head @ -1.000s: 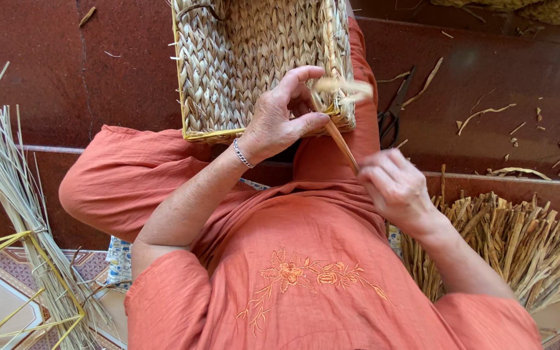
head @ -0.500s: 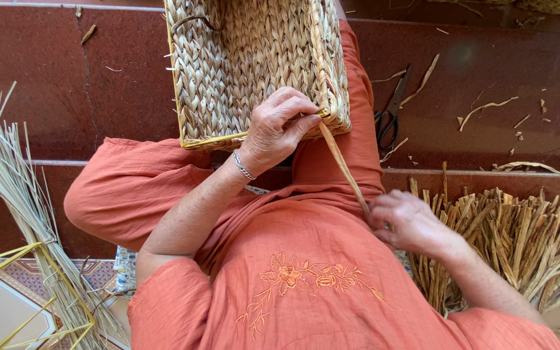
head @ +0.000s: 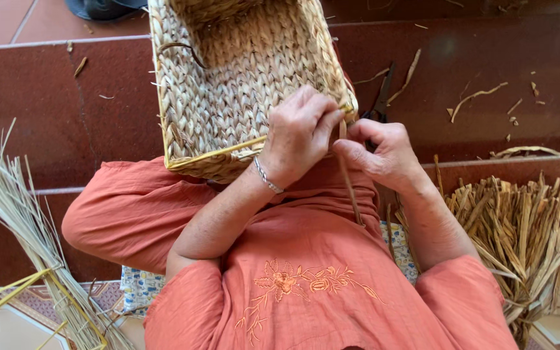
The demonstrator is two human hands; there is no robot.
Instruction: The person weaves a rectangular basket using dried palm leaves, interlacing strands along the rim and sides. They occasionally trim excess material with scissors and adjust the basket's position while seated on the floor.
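Left hand [head: 299, 133] pinching the woven basket [head: 228, 97] rim, right hand [head: 384, 152] just beside — grip closed on a brown fibre strand [head: 350, 188], dried reed bundle [head: 526, 227] nearby

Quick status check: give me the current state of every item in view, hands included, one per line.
Rectangular woven straw basket: resting tilted on the lap, open side facing the camera, yellow frame exposed along the rim.
Long brown straw strand: pinched at the basket's rim, hanging down over the lap.
Left hand: gripping the basket's rim.
Right hand: fingers closed on the strand.
Bundle of dried straw: lying loose at the right.
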